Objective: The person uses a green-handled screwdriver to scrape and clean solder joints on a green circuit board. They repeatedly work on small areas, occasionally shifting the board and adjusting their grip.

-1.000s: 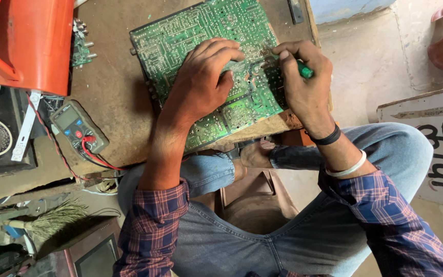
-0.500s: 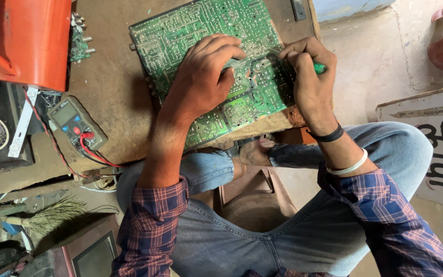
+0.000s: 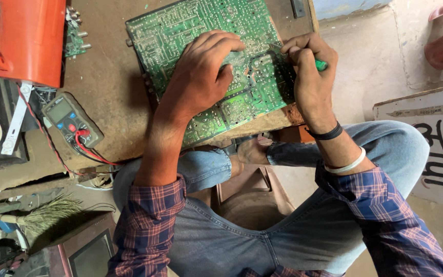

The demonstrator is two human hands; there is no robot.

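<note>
The green circuit board [image 3: 180, 31] lies solder side up on the worn wooden table [image 3: 108, 102], directly under both hands, its near edge overhanging the table edge above the person's knees. It looks like a light, stiff, flat panel that would flex little but is probably fragile: the solder points are sharp and the components on its hidden face could break, so the bare edges and corners seem the safest places to grip it, not the middle. The left hand [image 3: 201, 77] rests palm down on the board with fingers loosely curled and spread, pressing it flat and gripping nothing. The right hand [image 3: 308, 77], just beside it towards the board's right edge, is closed in a pen-like pinch around a slim green-handled tool [image 3: 321, 65], whose tip is down against the board; the tip itself is too small to make out. Well apart to the left of the left hand lie a multimeter [image 3: 70, 119] with red leads and an orange plastic casing [image 3: 24, 38].
</note>
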